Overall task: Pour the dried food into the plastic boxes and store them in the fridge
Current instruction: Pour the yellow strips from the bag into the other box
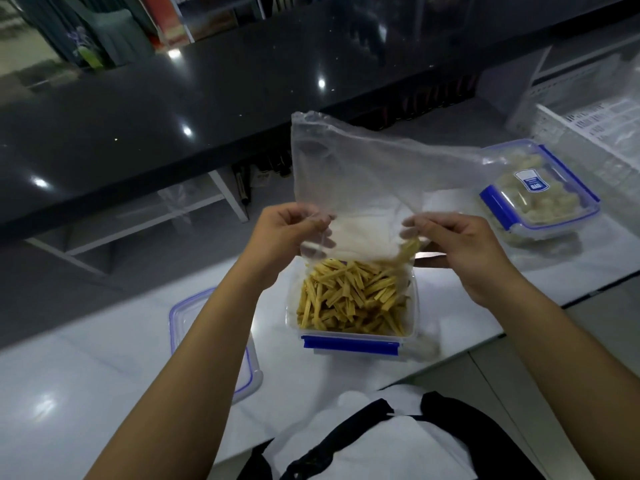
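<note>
Thin, cloudy, crinkled plastic bag (363, 174) above clear, blue-clipped plastic box (349, 336). Matt, dry yellow sticks (349, 296) inside. Glossy white marble-look counter (104, 375) beneath; polished black speckled ledge (173, 109) behind.

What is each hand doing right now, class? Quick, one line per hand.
Left hand: fingers pinch the left edge of the clear plastic bag.
Right hand: fingers pinch the bag's right edge, holding it upturned over the open box.
</note>
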`<move>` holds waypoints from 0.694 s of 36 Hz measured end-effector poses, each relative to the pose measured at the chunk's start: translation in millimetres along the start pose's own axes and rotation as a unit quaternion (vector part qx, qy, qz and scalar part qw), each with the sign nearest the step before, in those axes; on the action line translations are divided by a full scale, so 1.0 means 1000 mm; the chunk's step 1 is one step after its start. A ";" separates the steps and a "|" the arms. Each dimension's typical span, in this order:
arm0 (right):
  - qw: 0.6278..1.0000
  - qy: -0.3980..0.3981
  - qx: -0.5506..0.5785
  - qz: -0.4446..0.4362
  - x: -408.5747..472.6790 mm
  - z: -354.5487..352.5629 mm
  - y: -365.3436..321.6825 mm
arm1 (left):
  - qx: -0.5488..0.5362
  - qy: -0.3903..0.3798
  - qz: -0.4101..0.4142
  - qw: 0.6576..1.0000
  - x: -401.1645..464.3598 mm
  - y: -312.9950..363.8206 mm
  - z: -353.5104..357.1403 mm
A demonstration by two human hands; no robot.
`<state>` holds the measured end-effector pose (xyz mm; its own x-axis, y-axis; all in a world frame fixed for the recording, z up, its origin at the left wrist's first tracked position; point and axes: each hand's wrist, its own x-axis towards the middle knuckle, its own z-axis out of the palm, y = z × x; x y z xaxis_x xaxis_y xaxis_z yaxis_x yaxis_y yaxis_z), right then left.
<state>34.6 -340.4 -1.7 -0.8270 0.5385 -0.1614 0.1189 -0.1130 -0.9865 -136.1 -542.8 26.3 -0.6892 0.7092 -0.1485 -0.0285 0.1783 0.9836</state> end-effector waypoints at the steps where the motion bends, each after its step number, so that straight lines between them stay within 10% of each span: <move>1: 1.000 -0.005 0.001 -0.004 0.000 0.001 -0.003 | -0.005 0.006 0.003 1.000 -0.002 0.002 -0.001; 25: 0.997 -0.057 -0.027 -0.044 0.016 0.018 -0.042 | -0.026 0.056 0.050 0.997 -0.019 0.025 -0.024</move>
<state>6.4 -341.7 37.5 -0.8927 0.4448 -0.0730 0.0697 -0.0237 -0.9973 -141.0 -568.1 56.4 -0.7670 0.6404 -0.0398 0.0094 0.0733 0.9973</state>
